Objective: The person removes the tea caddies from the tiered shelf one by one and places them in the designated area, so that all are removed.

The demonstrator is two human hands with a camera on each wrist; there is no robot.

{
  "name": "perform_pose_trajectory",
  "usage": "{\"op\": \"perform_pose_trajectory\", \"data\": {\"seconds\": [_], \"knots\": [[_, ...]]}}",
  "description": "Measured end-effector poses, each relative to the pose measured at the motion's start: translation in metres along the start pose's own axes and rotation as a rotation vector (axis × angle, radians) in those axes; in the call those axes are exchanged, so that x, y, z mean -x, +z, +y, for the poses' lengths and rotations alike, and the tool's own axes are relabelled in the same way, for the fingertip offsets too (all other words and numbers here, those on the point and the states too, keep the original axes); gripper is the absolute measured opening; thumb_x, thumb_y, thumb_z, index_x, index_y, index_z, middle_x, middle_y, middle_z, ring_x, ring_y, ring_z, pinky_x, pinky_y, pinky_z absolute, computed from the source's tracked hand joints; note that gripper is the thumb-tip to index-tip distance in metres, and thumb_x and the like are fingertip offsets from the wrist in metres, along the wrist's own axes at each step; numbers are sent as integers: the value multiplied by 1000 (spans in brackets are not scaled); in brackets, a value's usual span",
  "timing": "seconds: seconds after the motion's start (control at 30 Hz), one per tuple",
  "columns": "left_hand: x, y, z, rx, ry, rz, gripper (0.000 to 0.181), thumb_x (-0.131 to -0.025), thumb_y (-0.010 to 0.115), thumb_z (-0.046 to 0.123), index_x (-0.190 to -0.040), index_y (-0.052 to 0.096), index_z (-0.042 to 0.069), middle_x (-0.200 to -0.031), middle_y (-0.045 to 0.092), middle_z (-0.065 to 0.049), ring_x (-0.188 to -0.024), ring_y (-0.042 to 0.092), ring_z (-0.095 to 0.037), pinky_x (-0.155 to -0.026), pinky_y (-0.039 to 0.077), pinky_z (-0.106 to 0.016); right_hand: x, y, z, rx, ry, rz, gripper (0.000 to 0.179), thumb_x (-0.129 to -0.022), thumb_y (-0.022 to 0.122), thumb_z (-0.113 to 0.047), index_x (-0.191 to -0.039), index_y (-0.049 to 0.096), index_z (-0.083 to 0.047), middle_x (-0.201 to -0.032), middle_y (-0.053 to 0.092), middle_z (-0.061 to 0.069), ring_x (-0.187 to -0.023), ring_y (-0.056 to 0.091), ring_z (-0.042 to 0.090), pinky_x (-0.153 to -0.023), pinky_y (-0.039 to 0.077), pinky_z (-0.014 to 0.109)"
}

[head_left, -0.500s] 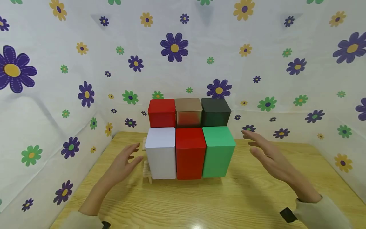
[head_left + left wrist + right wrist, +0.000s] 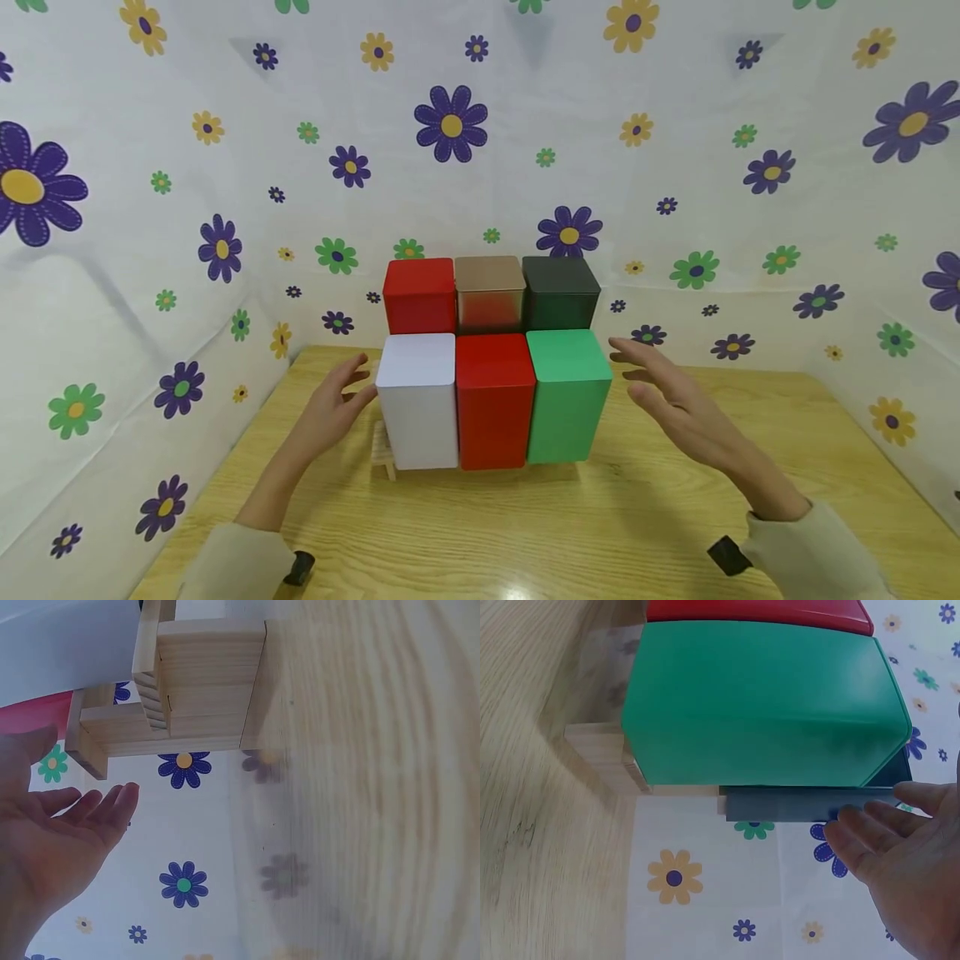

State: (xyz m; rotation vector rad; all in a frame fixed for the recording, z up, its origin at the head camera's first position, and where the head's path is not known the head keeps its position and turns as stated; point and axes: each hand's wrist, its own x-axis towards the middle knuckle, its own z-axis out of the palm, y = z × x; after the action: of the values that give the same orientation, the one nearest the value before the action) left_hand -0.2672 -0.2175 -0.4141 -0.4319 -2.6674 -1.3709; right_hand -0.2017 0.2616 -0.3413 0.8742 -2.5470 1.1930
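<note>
Left hand (image 2: pixel 327 415) and right hand (image 2: pixel 684 412), fingers spread, have come closer to the white box (image 2: pixel 418 412) and green box (image 2: pixel 567 408); nothing held yet.

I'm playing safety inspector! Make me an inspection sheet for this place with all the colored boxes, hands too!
Surface: pale wooden table, light glare near the bottom of the head view.
Job's things: front row, white box, red box, green box; behind, second red box, brown box, dark green box. Wooden stand beneath, partly hidden.
Clutter: nothing seen.
Grips: left grip beside the white box, right grip beside the green one; both bare hands, holding nothing. Whether either touches a box, I cannot tell.
Cables: nothing seen.
Surroundings: white flowered cloth behind and at both sides.
</note>
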Motion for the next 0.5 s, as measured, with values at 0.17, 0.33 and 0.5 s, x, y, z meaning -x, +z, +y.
{"op": "perform_pose_trajectory", "data": {"seconds": [0.17,0.33,0.5], "knots": [[-5,1,-5,25,-25,-24,66,-110,54,28,-161,26,-4,-164,28,-24,-145,38,-46,-113,39,-59,-4,4,-2,-41,5,-5,56,-110,46,-13,-164,29,-17,-162,37,15,-138,46,46,-100,46,70],[-10,3,-8,46,-41,-51,65,-111,51,28,-161,25,-3,-166,26,-24,-144,38,-48,-112,40,-58,-12,8,-3,-88,-11,-10,57,-110,48,-13,-164,30,-19,-163,35,13,-138,46,45,-100,45,72],[-14,6,-8,87,-37,-92,67,-111,51,29,-162,23,-3,-166,25,-23,-143,41,-46,-110,43,-56,-18,11,-4,-98,-32,-1,57,-109,49,-10,-163,31,-11,-164,34,14,-138,46,45,-102,45,69]]}}
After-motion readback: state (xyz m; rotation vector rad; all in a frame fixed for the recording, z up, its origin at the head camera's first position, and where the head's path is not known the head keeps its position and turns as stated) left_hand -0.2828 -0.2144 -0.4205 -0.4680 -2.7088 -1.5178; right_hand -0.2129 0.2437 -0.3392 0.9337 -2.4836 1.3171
